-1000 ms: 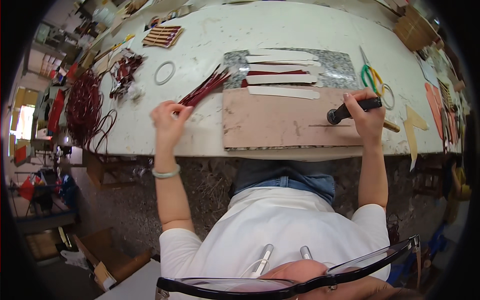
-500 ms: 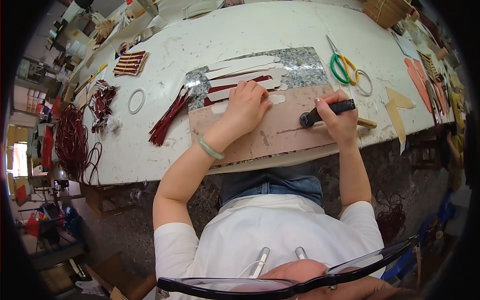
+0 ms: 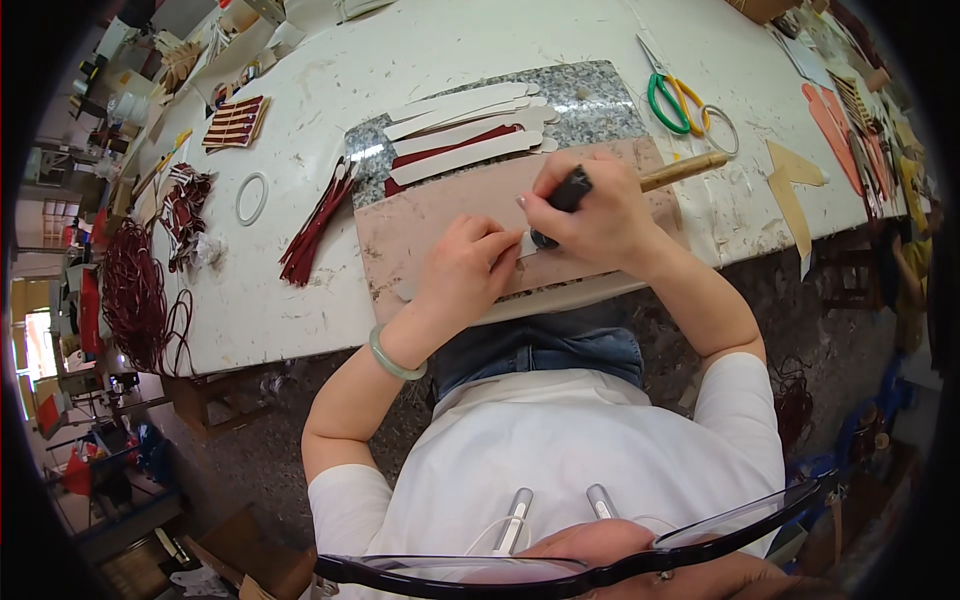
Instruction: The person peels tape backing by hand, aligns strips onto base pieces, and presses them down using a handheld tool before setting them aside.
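Right, both hands are down on the pinkish board point(image 3: 400, 235), which lies at the near edge of the white surface point(image 3: 330, 90), close to the body so the forearms can bear down without reaching. The left hand point(image 3: 462, 270) is spread flat, fingers narrow and pressed on a pale strip point(image 3: 524, 244) w/ the fingertips next to the tool tip; that looks like pinning the strip so it can't slide under the stroke. Most of the strip is hidden under the hand; only a short pale bit shows between the two hands.

The right hand point(image 3: 590, 212) has its fingers wrapped tight round a black-handled tool point(image 3: 568, 190), held steep like a pen, tip down on the strip just beside the left fingertips. Whether it's a blade or a marker I can't tell, as the tip is covered. A green bangle point(image 3: 393, 357) sits on the left wrist.

A wooden handle point(image 3: 685, 171) pokes out from behind the right hand, lying on the board's far right corner, within easy reach.

Behind the board is a speckled grey slab point(image 3: 600, 100) carrying more pale strips point(image 3: 460, 125) fanned out w/ a dark red one among them, prob. laid there as stock or finished pieces. Left of the slab lies a bundle of dark red strips point(image 3: 315, 230), then a white ring point(image 3: 251, 198). Green-and-yellow scissors point(image 3: 672, 95) lie right of the slab, near a second ring point(image 3: 722, 130). Tan cut-outs point(image 3: 790, 185) sit farther right, well apart from the hands.
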`<state>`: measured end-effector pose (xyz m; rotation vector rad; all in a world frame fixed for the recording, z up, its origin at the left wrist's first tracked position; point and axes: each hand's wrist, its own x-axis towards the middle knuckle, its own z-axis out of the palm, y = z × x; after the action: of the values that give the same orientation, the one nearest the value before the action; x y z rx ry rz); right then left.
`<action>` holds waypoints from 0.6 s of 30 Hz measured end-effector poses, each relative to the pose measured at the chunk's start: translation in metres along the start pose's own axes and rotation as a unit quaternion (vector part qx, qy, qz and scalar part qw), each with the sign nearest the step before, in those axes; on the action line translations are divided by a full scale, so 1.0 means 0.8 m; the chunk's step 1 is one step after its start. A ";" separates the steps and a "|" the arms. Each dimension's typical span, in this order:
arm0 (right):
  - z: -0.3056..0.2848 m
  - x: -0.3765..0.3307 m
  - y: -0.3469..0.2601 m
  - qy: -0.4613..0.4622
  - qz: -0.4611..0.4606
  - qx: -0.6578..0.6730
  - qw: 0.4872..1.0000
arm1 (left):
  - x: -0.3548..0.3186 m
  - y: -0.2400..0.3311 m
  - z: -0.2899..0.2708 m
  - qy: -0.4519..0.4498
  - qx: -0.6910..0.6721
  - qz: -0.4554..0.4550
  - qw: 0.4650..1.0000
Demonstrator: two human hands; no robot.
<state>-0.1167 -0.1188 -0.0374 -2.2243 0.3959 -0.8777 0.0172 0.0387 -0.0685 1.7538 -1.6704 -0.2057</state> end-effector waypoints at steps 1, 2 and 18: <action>0.003 0.002 -0.005 -0.012 0.004 -0.024 1.000 | -0.001 -0.001 0.000 0.001 -0.002 -0.002 1.000; 0.004 0.003 -0.008 -0.024 0.008 -0.048 0.999 | -0.002 -0.003 0.000 -0.006 -0.003 0.017 1.000; 0.011 0.010 -0.009 -0.039 -0.031 -0.100 0.994 | -0.001 -0.010 -0.001 -0.028 -0.050 0.034 0.998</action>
<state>-0.1043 -0.1133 -0.0331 -2.4587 0.3937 -0.8106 0.0242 0.0389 -0.0726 1.6285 -1.7253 -0.3049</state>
